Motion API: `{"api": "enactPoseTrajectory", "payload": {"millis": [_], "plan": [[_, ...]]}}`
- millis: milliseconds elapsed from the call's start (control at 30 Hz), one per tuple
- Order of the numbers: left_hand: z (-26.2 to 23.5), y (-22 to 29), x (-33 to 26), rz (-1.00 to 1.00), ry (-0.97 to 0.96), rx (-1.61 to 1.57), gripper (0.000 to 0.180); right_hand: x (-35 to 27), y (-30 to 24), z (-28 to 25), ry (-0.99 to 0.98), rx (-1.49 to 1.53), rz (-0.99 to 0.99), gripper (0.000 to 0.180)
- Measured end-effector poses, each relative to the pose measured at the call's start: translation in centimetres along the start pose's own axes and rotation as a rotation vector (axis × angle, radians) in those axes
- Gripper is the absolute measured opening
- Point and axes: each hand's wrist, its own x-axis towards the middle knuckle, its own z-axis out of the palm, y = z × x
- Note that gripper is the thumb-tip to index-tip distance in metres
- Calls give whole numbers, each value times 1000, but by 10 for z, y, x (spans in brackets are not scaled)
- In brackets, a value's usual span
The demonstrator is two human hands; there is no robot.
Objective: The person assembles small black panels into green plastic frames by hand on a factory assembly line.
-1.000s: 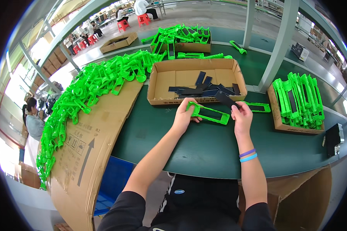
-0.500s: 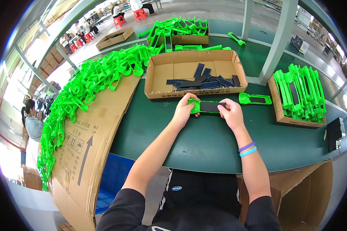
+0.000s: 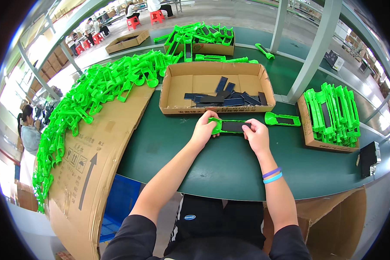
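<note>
Both hands hold a green plastic housing [image 3: 218, 125] just above the table, in front of an open cardboard box. Its wide end is gripped by my left hand [image 3: 204, 130], with the fingers closed around it. A flat black panel [image 3: 233, 126] lies in the housing's rectangular recess. My right hand [image 3: 257, 136] pinches the other end, thumb on the panel's edge and fingers mostly hidden beneath. Just right of the hands, another green housing [image 3: 270, 118] lies on the table, its recess showing the table colour. Several dark panels [image 3: 223, 99] lie loosely in the cardboard box [image 3: 212, 111].
A long heap of green housings [image 3: 104, 82] covers a cardboard sheet [image 3: 117, 130] on the left. Another box [image 3: 329, 147] of housings stands at right, and one more [image 3: 212, 49] at the back. A grey post [image 3: 312, 56] rises beyond the green table [image 3: 203, 173].
The view has shifted slightly, so most things sit a little further left. Both hands keep their hold on the housing; my right thumb still rests at the panel's end.
</note>
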Motion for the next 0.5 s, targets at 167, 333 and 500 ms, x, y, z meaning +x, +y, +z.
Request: {"api": "enactPoseTrajectory", "payload": {"millis": [167,333,500], "plan": [[-1,-2,0,-3,18,27,18,-1,3,3,-7,-59,7,7],[-2,-3,-5,-11,40,87,16,-4,3,6,-28,-44,30,5],[-5,4,-4,5,-69,1,15,-1,-10,-1,-99,140,179,5]]}}
